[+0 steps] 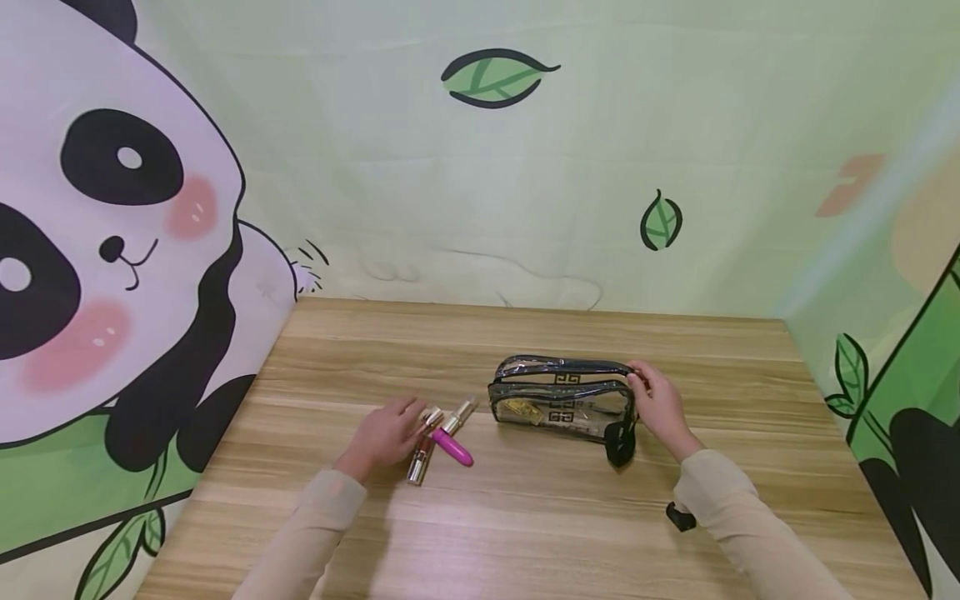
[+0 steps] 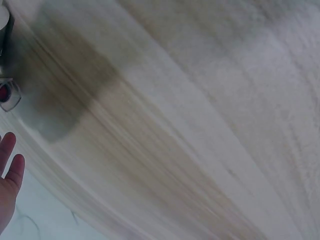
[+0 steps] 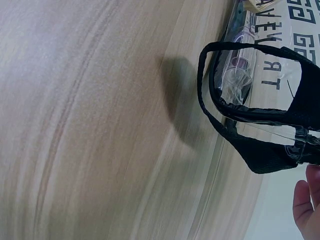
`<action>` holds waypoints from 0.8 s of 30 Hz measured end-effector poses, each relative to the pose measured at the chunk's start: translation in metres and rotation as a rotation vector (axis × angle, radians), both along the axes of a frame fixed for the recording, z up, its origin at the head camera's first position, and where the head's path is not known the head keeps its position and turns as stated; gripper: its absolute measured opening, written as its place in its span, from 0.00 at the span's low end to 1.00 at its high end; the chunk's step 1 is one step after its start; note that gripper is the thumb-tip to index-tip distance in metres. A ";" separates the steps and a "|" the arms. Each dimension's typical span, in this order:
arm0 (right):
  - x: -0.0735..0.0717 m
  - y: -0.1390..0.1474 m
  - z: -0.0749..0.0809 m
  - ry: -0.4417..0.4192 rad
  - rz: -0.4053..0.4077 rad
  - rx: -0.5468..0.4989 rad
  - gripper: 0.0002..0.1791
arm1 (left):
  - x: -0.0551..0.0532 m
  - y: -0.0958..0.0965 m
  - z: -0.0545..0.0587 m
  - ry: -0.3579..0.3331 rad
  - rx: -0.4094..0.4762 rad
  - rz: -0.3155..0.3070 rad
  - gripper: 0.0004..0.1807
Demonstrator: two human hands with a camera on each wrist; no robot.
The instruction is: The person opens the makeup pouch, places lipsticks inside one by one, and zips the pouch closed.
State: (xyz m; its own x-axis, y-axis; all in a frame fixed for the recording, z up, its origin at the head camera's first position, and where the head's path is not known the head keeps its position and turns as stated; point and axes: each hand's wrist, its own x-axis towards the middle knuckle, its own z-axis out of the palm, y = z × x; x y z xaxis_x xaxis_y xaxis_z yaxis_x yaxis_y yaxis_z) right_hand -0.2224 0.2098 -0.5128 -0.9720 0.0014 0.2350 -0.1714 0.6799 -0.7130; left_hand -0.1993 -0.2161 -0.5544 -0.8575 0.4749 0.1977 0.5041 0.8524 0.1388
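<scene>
Three slim cosmetic tubes lie crossed in a small pile left of centre: a bright pink tube [image 1: 453, 447], a gold-capped tube [image 1: 461, 415] and a dark red lip gloss tube [image 1: 420, 462]. My left hand [image 1: 386, 432] is over their left side, fingertips right at the upper tube ends; in the left wrist view two of its fingers [image 2: 15, 172] are extended. A clear cosmetic bag [image 1: 558, 412] with black trim and printed lettering stands upright to the right. My right hand [image 1: 660, 404] pinches its upper right corner, near the black side strap [image 3: 272, 155].
The wood-grain table [image 1: 525, 533] runs back to a pale green wall cloth [image 1: 375, 167] with leaves and a panda. Inside the bag lie a gold item [image 1: 522, 408] and clear containers [image 3: 237, 75]. A black strap [image 1: 681, 517] hangs by the right sleeve.
</scene>
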 end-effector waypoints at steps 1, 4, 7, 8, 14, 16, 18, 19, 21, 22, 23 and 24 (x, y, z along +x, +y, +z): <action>0.000 0.000 0.000 0.000 0.000 -0.002 0.14 | 0.001 0.000 -0.001 0.005 0.006 -0.005 0.24; 0.000 0.000 0.000 -0.003 0.002 -0.007 0.13 | 0.002 -0.001 -0.004 0.000 0.011 -0.010 0.24; 0.000 0.000 0.000 0.000 0.004 -0.009 0.13 | 0.003 -0.002 -0.006 -0.006 0.011 -0.005 0.24; 0.000 0.000 0.000 0.000 0.004 -0.009 0.13 | 0.003 -0.003 -0.007 -0.009 0.010 -0.004 0.23; 0.000 0.000 0.001 -0.017 0.004 -0.005 0.14 | 0.005 -0.004 -0.009 0.017 0.024 -0.031 0.16; 0.000 0.000 0.001 -0.018 0.005 -0.005 0.14 | 0.005 -0.005 -0.009 0.004 0.025 -0.025 0.15; 0.000 0.000 0.001 -0.016 0.005 -0.006 0.14 | 0.006 -0.005 -0.009 -0.017 0.021 -0.014 0.15; 0.000 0.000 0.001 -0.014 0.004 -0.006 0.14 | 0.006 -0.005 -0.009 -0.025 0.019 -0.008 0.15; 0.000 0.000 0.000 -0.012 0.004 -0.008 0.13 | 0.006 -0.005 -0.010 -0.036 0.012 -0.001 0.16; 0.000 0.000 0.000 -0.013 0.003 -0.008 0.13 | 0.006 -0.005 -0.010 -0.038 0.010 0.001 0.16; 0.000 0.001 0.000 -0.013 0.003 -0.006 0.13 | 0.006 -0.005 -0.010 -0.039 0.010 0.001 0.16; 0.000 0.001 0.000 -0.013 0.003 -0.006 0.13 | 0.006 -0.005 -0.010 -0.038 0.008 0.001 0.16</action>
State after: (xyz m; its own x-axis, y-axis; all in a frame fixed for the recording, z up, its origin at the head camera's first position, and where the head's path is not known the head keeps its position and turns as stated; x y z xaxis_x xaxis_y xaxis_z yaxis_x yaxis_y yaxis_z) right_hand -0.2226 0.2105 -0.5132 -0.9750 0.0002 0.2223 -0.1638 0.6753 -0.7191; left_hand -0.1933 -0.2209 -0.5644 -0.8651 0.4723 0.1689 0.4972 0.8519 0.1645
